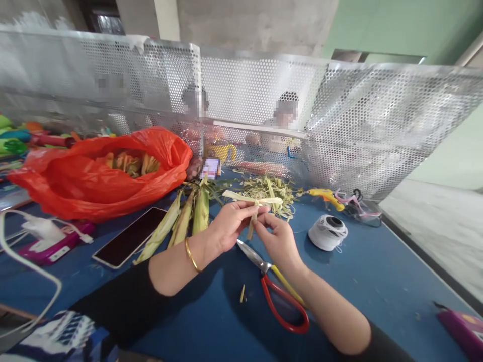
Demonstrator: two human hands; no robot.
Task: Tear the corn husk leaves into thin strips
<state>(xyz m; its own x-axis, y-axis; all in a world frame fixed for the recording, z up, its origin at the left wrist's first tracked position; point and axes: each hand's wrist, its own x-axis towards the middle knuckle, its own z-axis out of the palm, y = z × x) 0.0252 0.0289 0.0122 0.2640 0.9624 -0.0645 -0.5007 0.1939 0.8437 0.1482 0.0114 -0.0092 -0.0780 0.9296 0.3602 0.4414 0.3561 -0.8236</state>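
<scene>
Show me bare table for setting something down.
Bare: between the white thread spool and the purple object at lower right; a smaller patch left of the scissors, except one sliver. Crowded: left side, with red plastic bag, smartphone and corn husks.

On the blue table (pixel 377 291) before me lie a red bag (pixel 94 193), a phone (pixel 130 237), husks (pixel 201 213), a heap of shreds (pixel 281 190), scissors (pixel 265 267), a spool (pixel 324 236) and a power strip (pixel 62 246).
</scene>
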